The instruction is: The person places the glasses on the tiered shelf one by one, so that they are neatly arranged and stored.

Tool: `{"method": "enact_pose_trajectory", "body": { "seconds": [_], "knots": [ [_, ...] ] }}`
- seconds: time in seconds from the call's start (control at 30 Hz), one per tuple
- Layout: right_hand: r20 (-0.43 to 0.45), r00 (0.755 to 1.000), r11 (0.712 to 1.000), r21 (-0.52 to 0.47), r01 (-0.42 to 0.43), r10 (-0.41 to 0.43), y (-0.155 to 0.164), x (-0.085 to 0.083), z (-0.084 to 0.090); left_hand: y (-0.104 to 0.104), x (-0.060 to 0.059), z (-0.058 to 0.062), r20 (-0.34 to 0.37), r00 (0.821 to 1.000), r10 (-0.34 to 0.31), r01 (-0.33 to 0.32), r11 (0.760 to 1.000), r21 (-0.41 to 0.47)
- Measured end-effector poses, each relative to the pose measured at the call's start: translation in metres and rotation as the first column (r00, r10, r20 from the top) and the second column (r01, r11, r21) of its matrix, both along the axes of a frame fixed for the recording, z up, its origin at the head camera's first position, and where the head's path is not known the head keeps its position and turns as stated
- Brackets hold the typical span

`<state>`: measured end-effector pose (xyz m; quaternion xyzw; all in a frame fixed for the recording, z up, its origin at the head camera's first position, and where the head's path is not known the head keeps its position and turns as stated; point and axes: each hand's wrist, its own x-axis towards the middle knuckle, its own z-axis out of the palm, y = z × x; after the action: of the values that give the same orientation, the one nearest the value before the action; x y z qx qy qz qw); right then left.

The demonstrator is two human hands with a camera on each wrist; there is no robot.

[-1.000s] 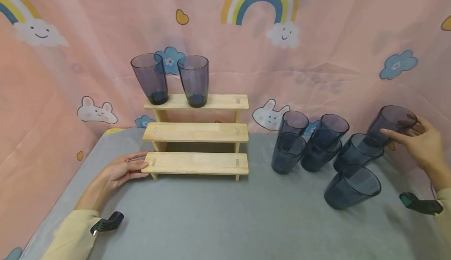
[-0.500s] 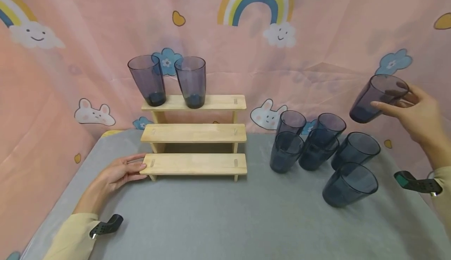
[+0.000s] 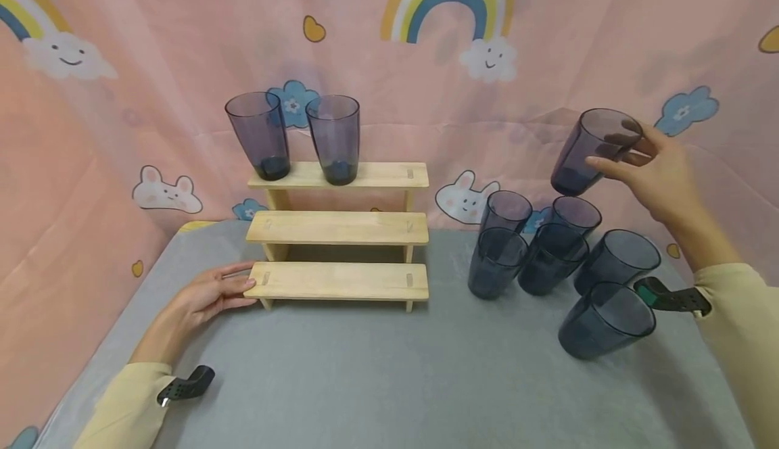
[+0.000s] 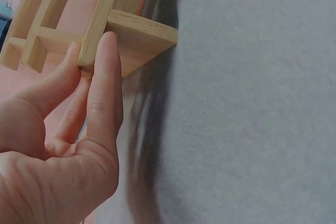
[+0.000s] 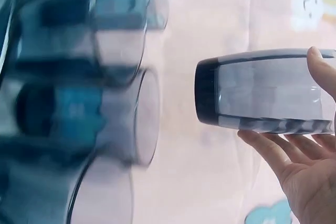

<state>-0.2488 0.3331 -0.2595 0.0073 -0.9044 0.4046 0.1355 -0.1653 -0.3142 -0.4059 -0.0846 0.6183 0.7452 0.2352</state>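
- The right hand point(image 3: 654, 168) grips a purple tumbler point(image 3: 589, 151) near its rim, tilted, held in the air above the cluster of tumblers point(image 3: 550, 253) on the desk point(image 3: 365, 368).
- The left hand point(image 3: 209, 293), fingers straight, touches the left end of the wooden step shelf point(image 3: 337, 232), left of that cluster.

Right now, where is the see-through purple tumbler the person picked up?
In the head view, the see-through purple tumbler is at right, held in the right hand, lifted above the dark tumblers grouped on the table.

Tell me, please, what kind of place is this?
Probably a staged tabletop set, not a real kitchen: a pink cartoon backdrop with rainbows and bunnies hangs behind a grey-covered table, which holds only a wooden step shelf and identical dark tumblers.
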Motion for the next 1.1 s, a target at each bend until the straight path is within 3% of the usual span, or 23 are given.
{"method": "enact_pose_trajectory", "body": {
  "seconds": [0.6,0.97,1.1],
  "knots": [
    [-0.047,0.989,0.989,-0.032,-0.144,0.142,-0.079,-0.017,0.012,-0.004,-0.004,0.002,-0.014,1.0,0.0,-0.001,1.0,-0.028],
    [-0.017,0.968,0.966,-0.048,-0.253,0.252,-0.116,-0.014,0.012,0.001,-0.001,0.0,-0.01,1.0,0.012,-0.013,1.0,-0.016],
    [-0.043,0.957,0.957,-0.043,-0.288,0.286,-0.132,-0.016,0.012,-0.002,-0.001,-0.001,-0.006,1.0,0.01,-0.01,1.0,-0.02]
  ]
}}
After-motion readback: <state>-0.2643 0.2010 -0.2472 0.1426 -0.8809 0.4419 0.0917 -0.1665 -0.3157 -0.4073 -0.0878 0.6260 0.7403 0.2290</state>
